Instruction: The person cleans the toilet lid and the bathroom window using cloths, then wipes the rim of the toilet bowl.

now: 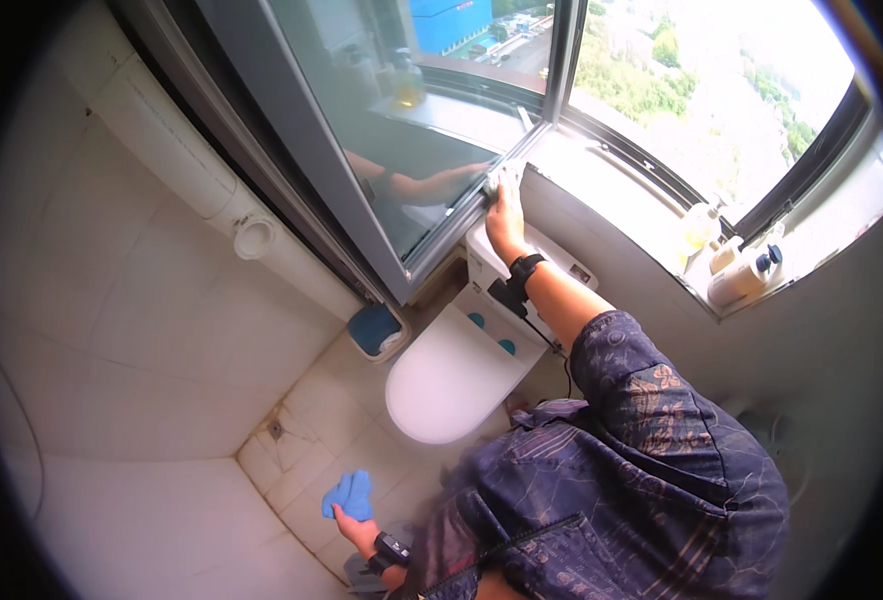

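My left hand (353, 528) is low at the left, with its fingers closed round a crumpled blue cloth (347, 494). The cloth hangs in the air over the tiled floor. Reaching up and forward, my right hand (506, 215) presses against the lower edge of a grey-framed glass window sash (441, 245), which is swung into the room. Something small and pale shows under its fingers, too little to name. The sash glass reflects my arm. I wear a dark strapped device on each wrist.
Below the sash stands a white toilet (451, 385) with its lid down, a small bin (376, 330) beside it. Pump bottles (746, 275) crowd the right of the windowsill (651, 205). A white pipe (176, 165) runs along the left wall. A black cable (558, 352) hangs by the toilet.
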Action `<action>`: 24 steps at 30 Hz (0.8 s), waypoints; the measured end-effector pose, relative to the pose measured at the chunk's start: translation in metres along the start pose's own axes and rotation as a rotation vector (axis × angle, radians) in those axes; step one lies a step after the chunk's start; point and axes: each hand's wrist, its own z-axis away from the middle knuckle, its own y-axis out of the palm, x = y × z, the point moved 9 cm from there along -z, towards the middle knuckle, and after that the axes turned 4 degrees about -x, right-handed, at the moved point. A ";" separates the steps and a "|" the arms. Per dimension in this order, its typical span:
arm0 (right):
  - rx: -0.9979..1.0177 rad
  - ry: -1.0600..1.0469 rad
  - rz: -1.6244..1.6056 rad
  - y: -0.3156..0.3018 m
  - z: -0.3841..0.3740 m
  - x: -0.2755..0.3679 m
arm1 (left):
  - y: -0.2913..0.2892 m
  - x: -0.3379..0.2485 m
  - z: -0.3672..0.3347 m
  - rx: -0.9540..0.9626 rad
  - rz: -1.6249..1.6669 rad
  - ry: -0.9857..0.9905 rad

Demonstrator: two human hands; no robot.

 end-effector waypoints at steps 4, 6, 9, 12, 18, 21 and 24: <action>0.009 0.020 0.024 0.003 -0.026 -0.023 | -0.020 0.011 0.001 0.011 0.011 -0.022; 0.008 0.052 0.031 0.003 -0.038 -0.042 | -0.004 0.004 0.011 0.055 -0.050 0.020; -0.017 0.005 0.055 0.006 -0.064 -0.073 | 0.000 0.003 0.011 0.072 -0.088 0.024; -0.001 0.061 0.100 0.011 -0.076 -0.093 | -0.014 0.008 0.006 0.010 -0.072 0.021; -0.057 -0.059 0.141 -0.013 -0.113 -0.091 | -0.007 0.005 0.003 -0.089 -0.016 0.006; -0.019 0.114 0.008 -0.015 -0.131 -0.107 | 0.002 0.003 -0.001 0.005 -0.009 0.006; 0.043 0.382 -0.224 -0.008 -0.143 -0.124 | -0.007 0.001 0.005 -0.226 -0.046 0.043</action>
